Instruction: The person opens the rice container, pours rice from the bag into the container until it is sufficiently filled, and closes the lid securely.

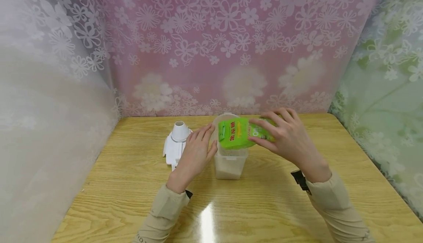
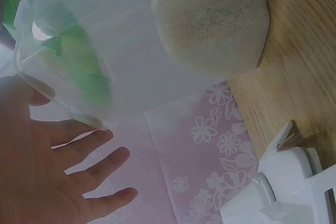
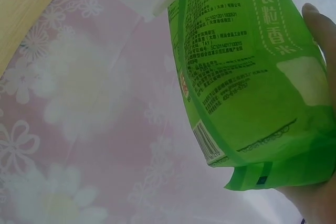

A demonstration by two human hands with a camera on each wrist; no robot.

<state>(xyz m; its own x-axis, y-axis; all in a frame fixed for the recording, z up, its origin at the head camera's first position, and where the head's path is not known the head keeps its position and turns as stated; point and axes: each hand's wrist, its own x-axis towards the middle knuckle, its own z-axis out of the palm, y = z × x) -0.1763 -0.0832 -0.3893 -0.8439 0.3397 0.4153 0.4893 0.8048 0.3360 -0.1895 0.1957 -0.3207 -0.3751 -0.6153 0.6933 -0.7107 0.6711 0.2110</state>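
We identify two hands working above the bench (image 1: 112,195). The right hand (image 1: 292,144) grips the green bag (image 1: 235,134) around its printed body, thumb on the near side and fingers over the far side. The bag lies tilted, nearly on its side, with its left end at the open mouth of the translucent container (image 1: 231,163). In the left wrist view, we see the bag's green through the container wall close to the rim (image 2: 58,109). The left hand (image 1: 196,151) is wide, with fingers extended and spread; its thumb and forefinger lie at the rim, and the hand is not closed around the container. The container stands on the bench with white grains (image 2: 215,30) filling its lower part. To the left of the container, near the left hand, we locate a white plastic part (image 1: 174,149) with a cone-shaped top, resting on the bench. The right wrist view shows small print and a barcode (image 3: 206,141) on the bag. Behind the bench hangs a pink floral curtain (image 1: 214,52). Both forearms wear beige sleeves (image 1: 168,208).
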